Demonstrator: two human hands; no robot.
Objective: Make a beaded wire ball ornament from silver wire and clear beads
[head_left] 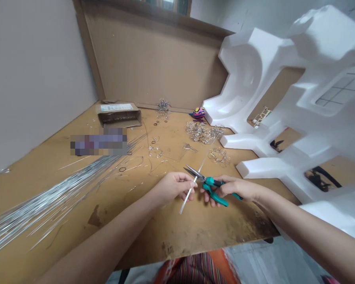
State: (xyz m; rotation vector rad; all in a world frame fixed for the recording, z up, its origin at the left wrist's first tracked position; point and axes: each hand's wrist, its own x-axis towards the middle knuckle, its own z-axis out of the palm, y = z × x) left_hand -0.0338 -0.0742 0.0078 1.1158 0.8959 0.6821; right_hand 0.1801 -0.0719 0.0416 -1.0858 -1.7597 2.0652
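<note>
Above a scarred, stained wooden workbench [171,236], both forearms reached in from the bottom of the view. The left hand [173,187] was curled closed around a straight, thin silver wire [189,194], which ran up past the needle-nose pliers [215,196] held in the right hand [235,188]. That hand wrapped the glossy teal handles. The slim steel jaws stood slightly parted with the wire crossing close by them, though whether they pinched it could not be told.

To the left, a long sheaf of silver wires [56,193] fanned across the bench. Farther off lay airy tangles of looped wire [202,132], small dark rings [155,124], a torn cardboard box [119,114], and a little pink-and-blue striped object [198,113]. Bulky white moulded foam [284,98], all curved hollows and stepped edges, loomed at the right. A corrugated cardboard sheet [154,63] stood at the back, beside a plain grey wall [38,79].
</note>
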